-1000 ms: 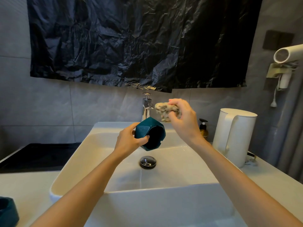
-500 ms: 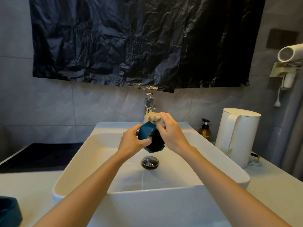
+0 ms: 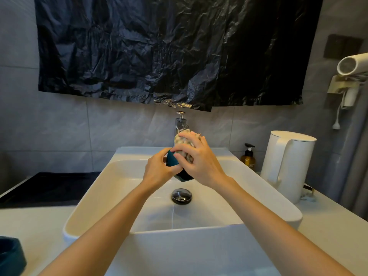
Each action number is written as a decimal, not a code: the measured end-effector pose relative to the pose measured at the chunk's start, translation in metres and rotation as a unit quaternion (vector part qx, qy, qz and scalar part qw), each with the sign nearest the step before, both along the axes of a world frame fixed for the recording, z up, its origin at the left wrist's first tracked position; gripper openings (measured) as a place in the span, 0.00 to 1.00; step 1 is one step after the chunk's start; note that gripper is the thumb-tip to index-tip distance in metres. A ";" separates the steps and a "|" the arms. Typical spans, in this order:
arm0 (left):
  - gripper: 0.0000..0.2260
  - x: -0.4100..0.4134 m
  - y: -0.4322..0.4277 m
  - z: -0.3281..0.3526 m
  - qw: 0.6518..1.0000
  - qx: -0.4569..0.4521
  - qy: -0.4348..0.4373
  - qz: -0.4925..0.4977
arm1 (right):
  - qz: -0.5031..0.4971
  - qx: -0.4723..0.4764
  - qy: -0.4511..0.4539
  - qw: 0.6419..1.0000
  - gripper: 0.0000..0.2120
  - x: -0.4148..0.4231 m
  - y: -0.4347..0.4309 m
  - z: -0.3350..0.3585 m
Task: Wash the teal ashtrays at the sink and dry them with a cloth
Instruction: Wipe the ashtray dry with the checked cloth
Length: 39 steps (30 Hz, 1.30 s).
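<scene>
Left hand [image 3: 159,169]: fingers and thumb curled round the left side of a teal, faceted ceramic ashtray [image 3: 171,160], gripping it firmly.

Right hand [image 3: 201,164]: fingers bent over a pale, speckled, bunched-up cloth [image 3: 183,140] and holding it against the top and right side of the ashtray.

Teal ashtray, held: up in the air over the middle of the sink, just in front of the tap and above the drain. It is mostly covered by both hands and the cloth, so only a left facet and the lower edge show.

White rectangular ceramic sink [image 3: 179,251]: set on a white counter [image 3: 35,222]. A round chrome drain plug [image 3: 181,196] sits in its floor.

Chrome tap [image 3: 180,120]: at the far rim, centre, partly hidden behind the cloth.

Second teal ashtray [image 3: 11,255]: on the counter at the near left, well apart from the sink and cut off by the frame edge.

White lidded kettle with handle [image 3: 286,164]: on the counter just right of the sink.

Amber pump bottle with black top [image 3: 248,159]: at the far right, between the sink and the kettle.

Black crumpled plastic sheet [image 3: 169,50]: hung on the grey tiled wall above the tap.

White hair dryer [image 3: 352,64]: in a wall holder at the far right.
</scene>
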<state>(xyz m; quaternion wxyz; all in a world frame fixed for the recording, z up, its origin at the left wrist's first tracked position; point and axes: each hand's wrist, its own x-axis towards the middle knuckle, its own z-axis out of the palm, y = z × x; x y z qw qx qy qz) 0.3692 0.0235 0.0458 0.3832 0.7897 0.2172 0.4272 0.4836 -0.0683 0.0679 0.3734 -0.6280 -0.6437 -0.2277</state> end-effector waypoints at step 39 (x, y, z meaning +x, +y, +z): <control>0.14 -0.001 0.005 0.010 0.980 -0.154 -0.103 -0.070 | -0.030 0.004 0.288 0.957 0.07 0.010 0.004 -0.012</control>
